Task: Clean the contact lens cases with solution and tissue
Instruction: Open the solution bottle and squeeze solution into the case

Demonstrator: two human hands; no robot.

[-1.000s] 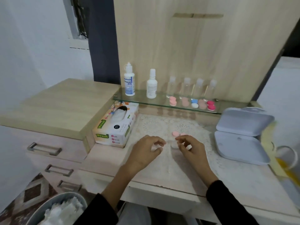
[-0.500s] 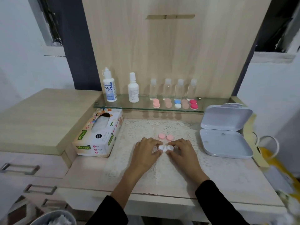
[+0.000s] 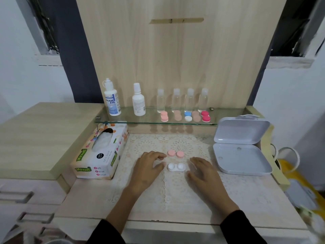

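Observation:
A white contact lens case (image 3: pixel 176 167) lies open on the lace mat, with its two pink caps (image 3: pixel 175 153) just behind it. My left hand (image 3: pixel 147 169) hovers just left of the case, fingers loosely curved, holding nothing. My right hand (image 3: pixel 204 170) lies just right of the case, fingers relaxed, apart from it. A solution bottle (image 3: pixel 112 100) and a white bottle (image 3: pixel 138 100) stand on the glass shelf. The tissue box (image 3: pixel 101 152) sits to the left.
Several small clear bottles (image 3: pixel 182 100) and closed lens cases (image 3: pixel 186 116) line the glass shelf (image 3: pixel 154 120). An open grey box (image 3: pixel 241 147) lies at the right. A raised wooden counter (image 3: pixel 40 132) with drawers is on the left.
Both hands have let go of the white case and drawn apart to its sides. The view has shifted right and settled.

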